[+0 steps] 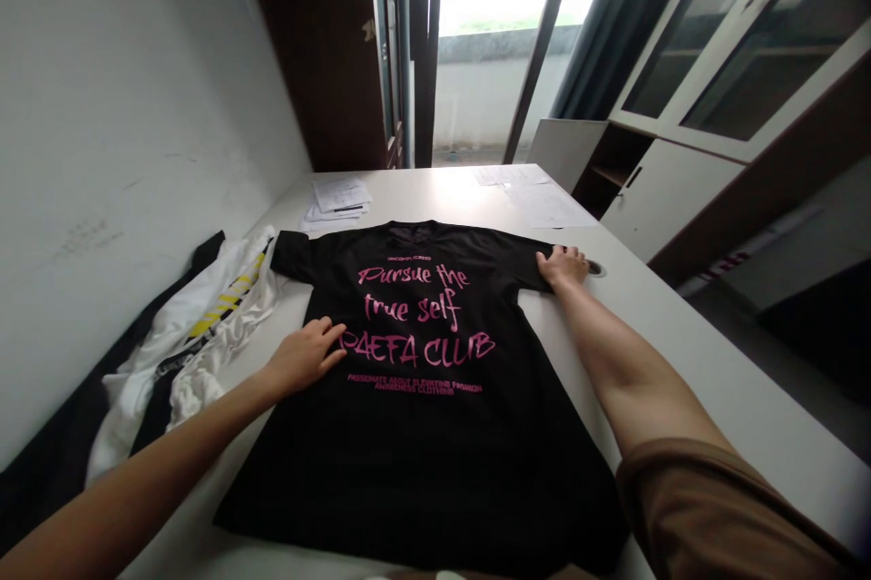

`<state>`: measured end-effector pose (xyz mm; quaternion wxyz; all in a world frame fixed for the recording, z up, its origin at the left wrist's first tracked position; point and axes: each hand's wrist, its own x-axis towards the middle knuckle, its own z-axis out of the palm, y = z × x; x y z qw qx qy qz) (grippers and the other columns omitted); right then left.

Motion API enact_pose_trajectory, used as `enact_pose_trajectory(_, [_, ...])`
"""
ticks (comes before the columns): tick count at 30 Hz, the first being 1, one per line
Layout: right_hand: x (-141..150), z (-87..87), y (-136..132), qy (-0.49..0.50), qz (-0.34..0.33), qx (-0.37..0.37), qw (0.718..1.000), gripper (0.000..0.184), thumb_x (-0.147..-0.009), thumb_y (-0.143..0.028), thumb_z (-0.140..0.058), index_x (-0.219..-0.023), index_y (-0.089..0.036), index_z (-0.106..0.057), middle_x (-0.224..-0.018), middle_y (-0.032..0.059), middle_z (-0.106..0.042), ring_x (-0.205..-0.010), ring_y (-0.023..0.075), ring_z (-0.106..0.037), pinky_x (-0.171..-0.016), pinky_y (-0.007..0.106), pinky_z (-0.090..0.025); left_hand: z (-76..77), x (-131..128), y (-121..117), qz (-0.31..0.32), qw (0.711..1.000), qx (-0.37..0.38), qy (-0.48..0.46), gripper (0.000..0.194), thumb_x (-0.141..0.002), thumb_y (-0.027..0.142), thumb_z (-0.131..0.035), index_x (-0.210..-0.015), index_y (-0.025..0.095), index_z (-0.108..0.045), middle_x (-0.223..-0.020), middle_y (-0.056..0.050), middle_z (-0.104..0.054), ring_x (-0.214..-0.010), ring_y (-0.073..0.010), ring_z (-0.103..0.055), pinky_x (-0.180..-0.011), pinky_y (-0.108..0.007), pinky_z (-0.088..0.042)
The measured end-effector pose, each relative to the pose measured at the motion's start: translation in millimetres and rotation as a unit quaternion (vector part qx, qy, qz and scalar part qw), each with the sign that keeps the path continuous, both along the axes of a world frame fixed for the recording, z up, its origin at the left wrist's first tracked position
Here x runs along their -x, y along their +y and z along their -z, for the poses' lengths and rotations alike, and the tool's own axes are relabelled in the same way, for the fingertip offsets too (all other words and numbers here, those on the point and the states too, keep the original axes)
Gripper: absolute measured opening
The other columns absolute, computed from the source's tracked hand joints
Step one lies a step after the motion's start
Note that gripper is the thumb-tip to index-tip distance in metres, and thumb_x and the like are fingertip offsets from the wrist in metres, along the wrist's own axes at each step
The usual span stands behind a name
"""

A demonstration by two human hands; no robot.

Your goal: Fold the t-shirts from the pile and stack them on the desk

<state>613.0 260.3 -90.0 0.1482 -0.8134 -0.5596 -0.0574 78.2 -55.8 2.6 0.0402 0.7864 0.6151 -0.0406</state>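
Observation:
A black T-shirt (422,453) with pink lettering lies spread out face up, its collar at the far end and its hem towards me. My left hand (309,355) rests on the shirt's left side beside the lettering, fingers loosely extended and a little bent. At the end of the right sleeve (527,260), my right hand (563,267) presses down with its fingers spread over the cuff. The left sleeve (292,255) lies out to the side, its end looking folded or bunched. Neither hand lifts any cloth.
The white table (435,190) bears papers (337,201) at the back left and more sheets (544,199) at the back right. White and black garments (224,317) are heaped along the left wall. A round fitting (596,269) sits beside my right hand. Cabinets (680,190) stand at right.

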Motion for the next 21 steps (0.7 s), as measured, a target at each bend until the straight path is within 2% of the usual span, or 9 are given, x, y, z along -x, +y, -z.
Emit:
enact_pose_trajectory(2, [-3, -0.3, 2, -0.005, -0.015, -0.004, 1.000, 0.051, -0.096, -0.049, -0.050, -0.128, -0.011, -0.063, -0.129, 0.0238, -0.056, -0.121, 0.0371, -0.049, -0.099, 0.050, -0.038, 2.0, 4, 15, -0.080, 0.995, 0.015, 0.053, 0.047, -0.100, 0.052, -0.041, -0.129, 0.021, -0.062, -0.114, -0.015, -0.069, -0.101, -0.0316, -0.068, -0.085, -0.042, -0.053])
enact_pose_trajectory(4, [-4, -1.4, 2, -0.004, -0.019, -0.008, 1.000, 0.047, -0.097, -0.045, -0.049, -0.128, -0.013, -0.063, -0.129, 0.0232, -0.056, -0.121, 0.0361, -0.048, -0.098, 0.049, -0.038, -2.6, 13, 29, -0.128, 0.986, 0.071, 0.084, 0.049, -0.098, 0.057, -0.043, -0.114, 0.019, -0.068, -0.100, -0.015, -0.073, -0.092, -0.0325, -0.071, -0.079, -0.041, -0.053])
enact_pose_trajectory(8, [-3, -4.5, 0, 0.002, -0.029, -0.013, 0.999, 0.042, -0.096, -0.038, -0.048, -0.126, -0.014, -0.065, -0.129, 0.0218, -0.058, -0.120, 0.0358, -0.049, -0.098, 0.050, -0.039, -15.9, 34, 49, -0.133, 0.943, 0.300, 0.050, 0.060, -0.095, 0.064, -0.039, -0.069, 0.020, -0.070, -0.069, -0.011, -0.072, -0.069, -0.0264, -0.071, -0.071, -0.034, -0.051])
enact_pose_trajectory(9, [-2, -5.1, 0, 0.006, -0.039, -0.017, 0.999, 0.041, -0.096, -0.037, -0.047, -0.125, -0.015, -0.066, -0.128, 0.0212, -0.059, -0.119, 0.0353, -0.050, -0.098, 0.049, -0.039, -18.6, 38, 54, -0.129, 0.938, 0.319, 0.047, 0.062, -0.095, 0.064, -0.038, -0.063, 0.020, -0.068, -0.066, -0.010, -0.072, -0.066, -0.0251, -0.070, -0.070, -0.033, -0.050])
enact_pose_trajectory(10, [-2, -5.6, 0, 0.015, -0.054, -0.022, 0.998, 0.040, -0.095, -0.036, -0.047, -0.124, -0.015, -0.066, -0.126, 0.0204, -0.061, -0.118, 0.0346, -0.051, -0.098, 0.049, -0.039, -20.7, 40, 58, -0.127, 0.944, 0.299, 0.051, 0.060, -0.095, 0.063, -0.040, -0.062, 0.020, -0.068, -0.069, -0.010, -0.073, -0.068, -0.0248, -0.070, -0.070, -0.033, -0.050])
enact_pose_trajectory(13, [-5, -6.2, -2, 0.057, -0.082, -0.061, 0.993, 0.040, -0.095, -0.035, -0.047, -0.125, -0.016, -0.065, -0.122, 0.0185, -0.064, -0.114, 0.0317, -0.056, -0.098, 0.044, -0.043, -21.3, 30, 73, -0.113, 0.987, 0.099, 0.063, 0.043, -0.094, 0.055, -0.046, -0.082, 0.023, -0.072, -0.089, -0.009, -0.075, -0.085, -0.0266, -0.070, -0.076, -0.034, -0.050])
enact_pose_trajectory(15, [-8, -6.8, -6, 0.087, -0.060, -0.086, 0.991, 0.043, -0.095, -0.036, -0.047, -0.129, -0.015, -0.062, -0.118, 0.0182, -0.066, -0.110, 0.0309, -0.060, -0.096, 0.043, -0.045, -15.1, 12, 86, -0.082, 0.996, 0.004, 0.025, 0.037, -0.096, 0.051, -0.046, -0.094, 0.025, -0.072, -0.100, -0.007, -0.074, -0.095, -0.0256, -0.068, -0.082, -0.034, -0.051])
enact_pose_trajectory(18, [-7, -9.4, -15, 0.122, -0.016, -0.056, 0.991, 0.053, -0.091, -0.045, -0.055, -0.134, -0.015, -0.059, -0.112, 0.0188, -0.069, -0.106, 0.0332, -0.064, -0.091, 0.044, -0.050, 2.7, -25, 114, 0.004, 0.998, -0.047, -0.050, 0.032, -0.097, 0.046, -0.049, -0.105, 0.025, -0.072, -0.117, -0.007, -0.070, -0.111, -0.0242, -0.063, -0.096, -0.034, -0.049])
enact_pose_trajectory(21, [7, -11.9, -20, 0.150, -0.047, 0.011, 0.988, 0.061, -0.081, -0.051, -0.069, -0.133, -0.019, -0.061, -0.116, 0.0176, -0.070, -0.107, 0.0346, -0.065, -0.092, 0.046, -0.051, 23.0, -68, 154, 0.067, 0.992, -0.058, -0.092, 0.037, -0.094, 0.044, -0.055, -0.123, 0.026, -0.069, -0.137, -0.007, -0.061, -0.129, -0.0253, -0.052, -0.112, -0.037, -0.042])
